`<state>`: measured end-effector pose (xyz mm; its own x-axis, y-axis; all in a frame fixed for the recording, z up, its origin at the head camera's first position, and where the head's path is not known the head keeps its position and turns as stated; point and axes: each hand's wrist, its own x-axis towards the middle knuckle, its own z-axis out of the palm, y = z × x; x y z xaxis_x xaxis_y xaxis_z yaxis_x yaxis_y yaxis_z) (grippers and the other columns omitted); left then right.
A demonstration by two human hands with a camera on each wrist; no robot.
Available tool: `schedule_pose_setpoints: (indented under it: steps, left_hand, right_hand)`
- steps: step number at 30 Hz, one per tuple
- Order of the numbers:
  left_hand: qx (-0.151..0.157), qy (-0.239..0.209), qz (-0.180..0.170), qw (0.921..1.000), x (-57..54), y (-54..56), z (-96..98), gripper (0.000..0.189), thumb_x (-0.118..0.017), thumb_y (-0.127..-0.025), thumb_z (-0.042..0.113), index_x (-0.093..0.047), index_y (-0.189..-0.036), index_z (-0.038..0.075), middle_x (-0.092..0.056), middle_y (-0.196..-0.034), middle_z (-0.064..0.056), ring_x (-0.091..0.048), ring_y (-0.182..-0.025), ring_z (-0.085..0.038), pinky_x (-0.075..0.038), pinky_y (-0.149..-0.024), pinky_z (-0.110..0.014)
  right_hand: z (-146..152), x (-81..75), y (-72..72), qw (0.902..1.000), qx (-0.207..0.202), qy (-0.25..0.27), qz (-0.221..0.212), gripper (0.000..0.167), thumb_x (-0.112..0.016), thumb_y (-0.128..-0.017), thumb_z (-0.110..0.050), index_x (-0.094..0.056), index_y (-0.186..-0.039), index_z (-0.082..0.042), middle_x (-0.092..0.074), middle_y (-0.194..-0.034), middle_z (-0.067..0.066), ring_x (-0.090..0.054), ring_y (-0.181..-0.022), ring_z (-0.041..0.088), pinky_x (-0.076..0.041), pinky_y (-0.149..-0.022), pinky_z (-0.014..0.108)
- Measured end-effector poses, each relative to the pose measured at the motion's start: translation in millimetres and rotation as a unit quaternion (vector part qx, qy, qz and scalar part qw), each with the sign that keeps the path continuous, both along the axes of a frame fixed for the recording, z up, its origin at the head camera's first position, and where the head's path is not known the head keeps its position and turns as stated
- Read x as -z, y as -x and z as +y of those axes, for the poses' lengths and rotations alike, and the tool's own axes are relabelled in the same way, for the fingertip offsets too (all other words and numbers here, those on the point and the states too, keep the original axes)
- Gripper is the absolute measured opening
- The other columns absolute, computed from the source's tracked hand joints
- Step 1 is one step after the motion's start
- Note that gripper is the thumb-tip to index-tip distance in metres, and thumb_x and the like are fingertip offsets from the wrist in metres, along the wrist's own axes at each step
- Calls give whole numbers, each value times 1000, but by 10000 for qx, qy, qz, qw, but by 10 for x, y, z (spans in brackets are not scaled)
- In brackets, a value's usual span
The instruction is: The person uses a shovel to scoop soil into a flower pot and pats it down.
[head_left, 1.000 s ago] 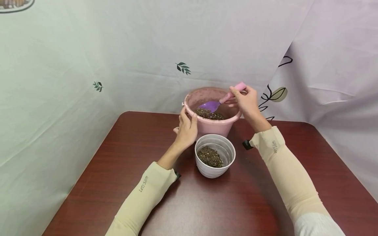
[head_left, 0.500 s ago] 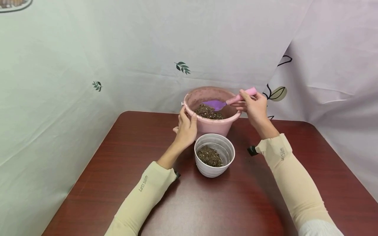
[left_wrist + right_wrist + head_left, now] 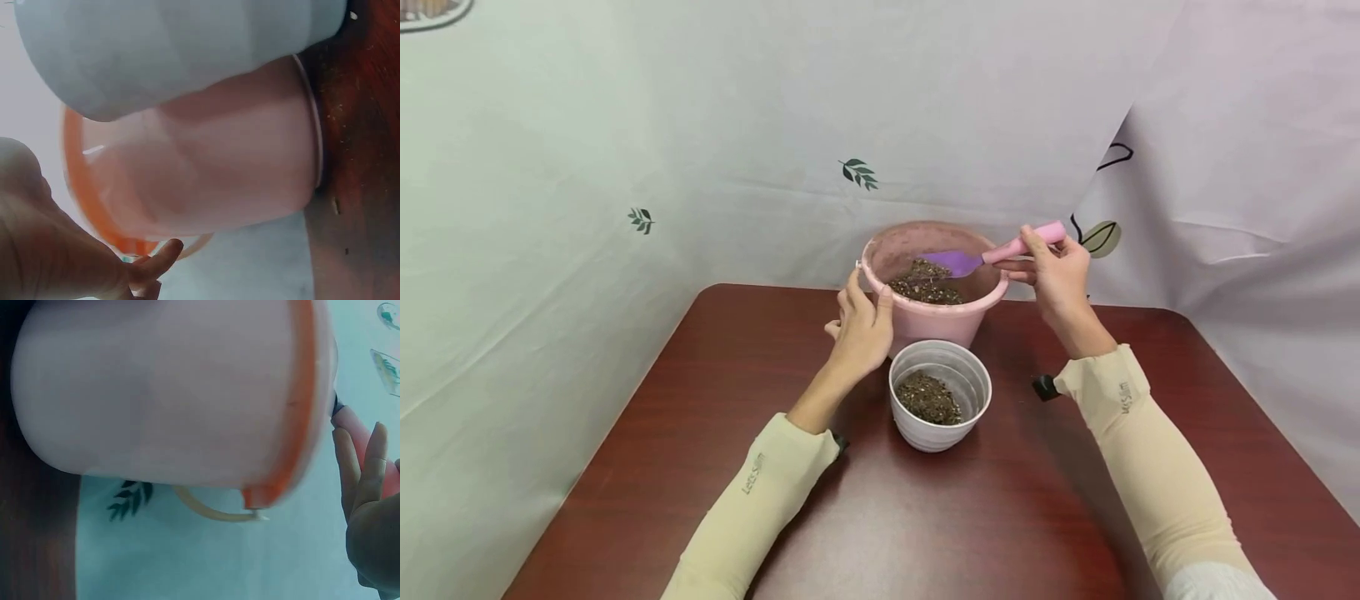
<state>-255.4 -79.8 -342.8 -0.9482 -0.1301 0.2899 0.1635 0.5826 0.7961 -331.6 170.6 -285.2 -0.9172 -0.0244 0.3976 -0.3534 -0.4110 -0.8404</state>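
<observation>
My right hand (image 3: 1062, 279) holds a small trowel by its pink handle (image 3: 1024, 243), tilted over the right rim of a pink bucket (image 3: 936, 321). The trowel's purple blade (image 3: 958, 263) is inside the bucket, with dark, speckled potting soil (image 3: 928, 292) heaped against and below it. At the bucket's left side, my left hand (image 3: 863, 333) grips the rim by the handle lug, thumb toward the front. In the left wrist view, fingers (image 3: 156, 265) show beside that lug. A white ribbed pot (image 3: 934, 433), partly filled with the same soil, stands in front of the bucket.
The dark red wooden table (image 3: 737, 375) carries both containers. Behind it hangs a pale cloth backdrop (image 3: 760, 150) with leaf prints. The bucket's thin carrying handle (image 3: 212, 514) hangs down at its back. A few crumbs (image 3: 336, 206) lie on the tabletop.
My right hand has moved to the right and turned the trowel flatter, its blade shifting right within the bucket. The left hand stays at the rim. The head view has shifted slightly.
</observation>
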Motion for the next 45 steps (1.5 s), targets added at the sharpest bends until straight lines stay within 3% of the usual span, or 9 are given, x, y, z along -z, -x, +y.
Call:
schedule_pose_setpoints:
  steps: [4, 8, 12, 14, 16, 19, 25, 35, 45]
  left_hand:
    - [261, 210, -154, 9993, -32, -161, -20, 73, -29, -106, 49, -2, -156, 3, -22, -150, -27, -30, -139, -41, -12, -101, -62]
    - [1012, 651, -754, 9899, -23, -350, -28, 75, -32, -105, 52, -5, -157, 5, -21, -152, -28, -32, -137, -45, -14, -102, -61]
    - [2105, 1031, -1626, 9584, -51, -489, -84, 80, -40, -101, 57, -7, -157, 10, -16, -158, -26, -18, -144, -46, -4, -108, -69]
    - [2494, 1259, -1834, 9425, -73, -521, -112, 86, -46, -98, 60, -8, -158, 12, -18, -158, -25, -15, -146, -43, -4, -108, -70]
    - [2720, 1509, -1883, 9316, -94, -532, -131, 91, -52, -94, 62, -10, -157, 12, -21, -157, -23, -16, -147, -37, -8, -107, -68]
    - [2879, 1897, -1779, 9217, -105, -521, -145, 97, -60, -90, 62, -13, -156, 11, -29, -151, -20, -27, -142, -32, -19, -101, -63]
    - [3113, 2333, -1687, 9056, -89, -490, -147, 94, -67, -88, 57, -17, -154, 12, -38, -138, -20, -35, -134, -31, -26, -94, -60]
    - [3114, 2441, -1739, 9018, -83, -483, -127, 94, -65, -88, 59, -16, -154, 14, -39, -133, -19, -38, -131, -32, -26, -93, -58]
    - [3085, 2475, -1806, 9005, -64, -487, -136, 96, -63, -87, 63, -13, -154, 16, -38, -136, -19, -37, -132, -36, -27, -93, -59]
  right_hand:
    - [91, -91, -106, 9997, -108, 211, 43, 22, -71, -92, -13, -59, -88, 5, -72, -78, 22, -73, -67, 32, -55, -51, 29]
    - [227, -154, -250, 9988, -338, 344, 77, 21, -68, -94, -10, -61, -86, 8, -72, -80, 24, -73, -69, 33, -54, -50, 28]
    - [337, -170, -392, 9976, -570, 373, -115, 19, -65, -95, -7, -64, -86, 10, -72, -80, 25, -73, -70, 33, -55, -52, 27]
    - [383, -153, -463, 9966, -685, 398, -240, 17, -64, -96, -5, -64, -86, 9, -71, -79, 25, -73, -69, 32, -55, -51, 27]
    - [425, -124, -531, 9957, -818, 339, -256, 17, -62, -97, -4, -64, -87, 9, -71, -79, 26, -73, -70, 32, -55, -51, 27]
    - [478, -64, -622, 9950, -964, 184, -197, 18, -59, -99, -4, -64, -89, 10, -72, -81, 25, -73, -71, 32, -55, -51, 27]
    - [550, 59, -723, 9937, -1116, -112, -63, 15, -54, -100, -1, -63, -92, 8, -73, -85, 23, -74, -73, 30, -55, -51, 27]
    - [606, 165, -725, 9931, -1084, -346, 299, 10, -53, -98, 6, -62, -93, 8, -73, -89, 21, -74, -76, 28, -55, -51, 29]
    - [527, 221, -750, 9945, -372, -937, 284, 10, -60, -95, 5, -69, -92, 0, -75, -88, 12, -74, -72, 21, -54, -47, 31]
